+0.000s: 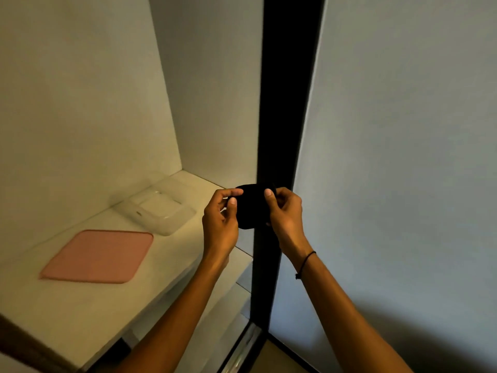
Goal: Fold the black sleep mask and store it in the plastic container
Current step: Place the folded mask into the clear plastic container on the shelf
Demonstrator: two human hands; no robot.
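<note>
1. White shelf (94,305) sits in a pale-walled alcove in my view, with a dark vertical frame (282,117) to its right.
2. Both hands hold the black sleep mask (251,207) in the air: left hand (220,224) and right hand (285,214) each pinch an edge with thumb and fingers closed.
3. Clear plastic container (158,208) rests on the shelf, left of the mask, beside a pink mat (98,257).

Shelf (88,313): container (158,208) at the rear near the corner; lid (98,256) lying flat in front of it and to its left, apart from it. Right of the container, above the shelf's right end: sleep mask (251,208), held between left hand (220,224) and right hand (285,214), with a vertical post (282,103) directly behind it.
</note>
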